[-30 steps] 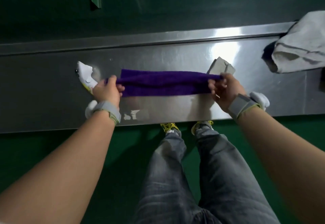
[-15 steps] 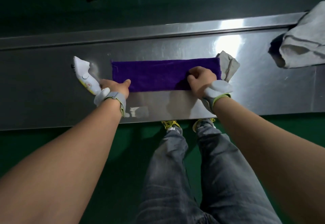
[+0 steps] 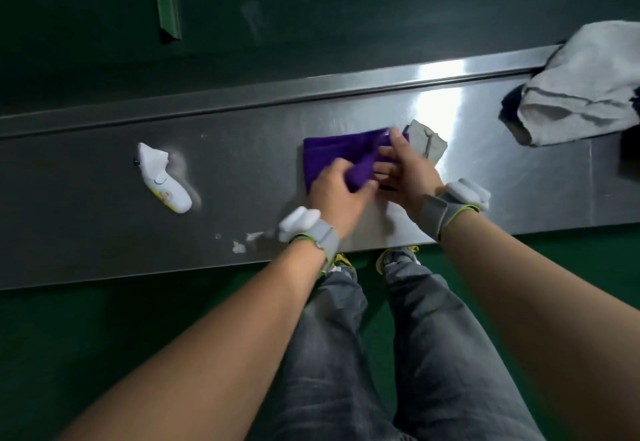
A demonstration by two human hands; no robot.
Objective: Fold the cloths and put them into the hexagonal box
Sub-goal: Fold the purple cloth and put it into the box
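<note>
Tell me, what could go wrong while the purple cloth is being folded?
The left hand is carrying one end of the purple cloth over while the right hand pins the other; if the grip slips, the fold may land crooked. The small grey cloth touches its far corner and could get dragged. No hexagonal box is in view, so reaching for it might undo the fold.

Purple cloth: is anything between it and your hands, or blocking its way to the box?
Nothing sits between them: the left hand and right hand already grip the purple cloth directly. The hexagonal box is out of view, so its path cannot be judged.
</note>
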